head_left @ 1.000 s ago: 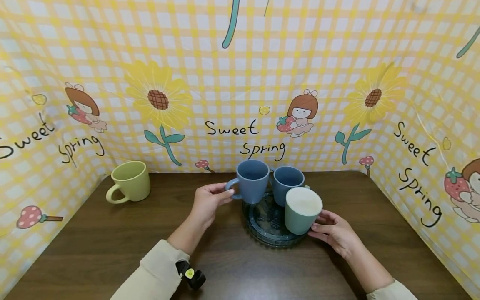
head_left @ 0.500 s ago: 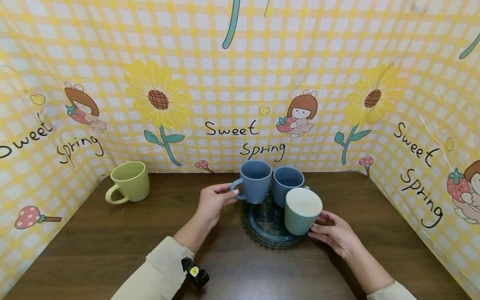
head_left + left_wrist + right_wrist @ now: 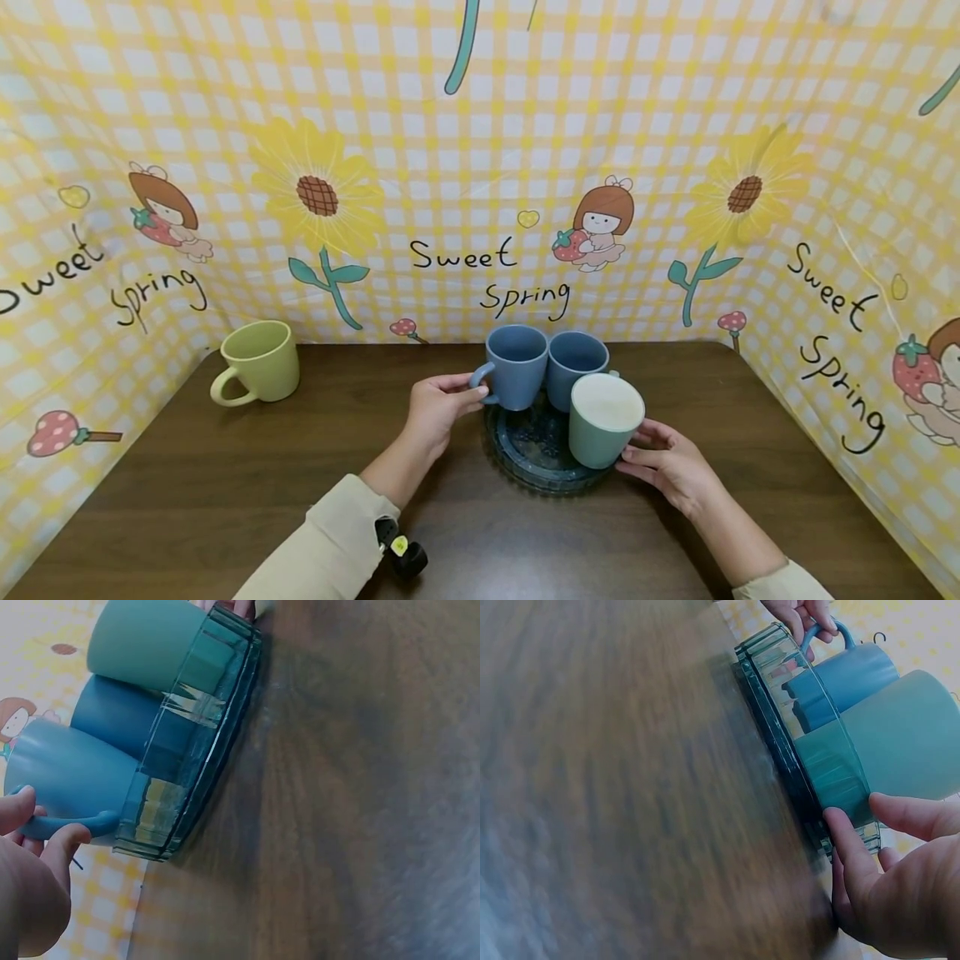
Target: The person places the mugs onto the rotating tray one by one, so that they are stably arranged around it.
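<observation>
My left hand (image 3: 442, 408) pinches the handle of a blue mug (image 3: 517, 367) between thumb and fingers. That mug is upright over the back left rim of a round, ribbed glass tray (image 3: 525, 454); I cannot tell whether its base touches. Close beside it a second blue mug (image 3: 576, 367) stands in the tray. A pale green mug (image 3: 600, 433) with a cream inside stands at the tray's front right. My right hand (image 3: 907, 885) has fairly straight fingers against the tray's side wall, its thumb tip at the rim by the green mug.
A yellow-green mug (image 3: 262, 362) stands at the back left of the brown wooden table (image 3: 225, 500), handle toward the front left. Behind and at both sides hangs a yellow checked cloth (image 3: 465, 167) printed with flowers. A small black device (image 3: 405, 558) sits at the left cuff.
My left hand has carried the blue mug a little to the right, closing the gap to the second blue mug. The right hand, tray and other mugs have kept their places.
</observation>
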A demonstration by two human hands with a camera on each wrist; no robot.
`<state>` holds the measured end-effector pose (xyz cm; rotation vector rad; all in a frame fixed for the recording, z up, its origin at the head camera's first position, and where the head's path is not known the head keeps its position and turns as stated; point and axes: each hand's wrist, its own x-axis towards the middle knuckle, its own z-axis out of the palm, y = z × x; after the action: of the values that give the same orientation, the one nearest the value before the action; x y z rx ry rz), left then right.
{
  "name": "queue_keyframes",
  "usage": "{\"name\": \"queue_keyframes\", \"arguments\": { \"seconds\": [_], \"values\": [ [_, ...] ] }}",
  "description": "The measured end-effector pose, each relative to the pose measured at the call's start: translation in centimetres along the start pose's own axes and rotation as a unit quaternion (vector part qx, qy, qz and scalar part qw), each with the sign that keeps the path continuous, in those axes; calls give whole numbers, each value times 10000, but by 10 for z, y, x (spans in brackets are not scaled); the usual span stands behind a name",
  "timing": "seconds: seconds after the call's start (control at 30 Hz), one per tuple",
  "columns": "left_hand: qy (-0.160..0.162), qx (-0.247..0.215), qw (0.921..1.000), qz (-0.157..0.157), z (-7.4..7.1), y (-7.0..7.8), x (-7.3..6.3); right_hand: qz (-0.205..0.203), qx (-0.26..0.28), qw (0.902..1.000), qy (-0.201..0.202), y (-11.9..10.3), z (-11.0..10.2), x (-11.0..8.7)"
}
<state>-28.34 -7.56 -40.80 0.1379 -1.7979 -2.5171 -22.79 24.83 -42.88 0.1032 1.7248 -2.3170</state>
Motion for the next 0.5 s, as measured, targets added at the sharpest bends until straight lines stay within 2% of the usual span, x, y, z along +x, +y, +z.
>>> {"name": "queue_keyframes", "arguments": {
  "seconds": [0.4, 0.5],
  "values": [
    [-166, 421, 9990, -68, -1, -9, -7, -37, 45, 10000, -6, 0, 1, -2],
    [-223, 572, 9981, 7, -2, -10, -7, -62, 39, 10000, 16, 0, 2, -2]
  ]
}}
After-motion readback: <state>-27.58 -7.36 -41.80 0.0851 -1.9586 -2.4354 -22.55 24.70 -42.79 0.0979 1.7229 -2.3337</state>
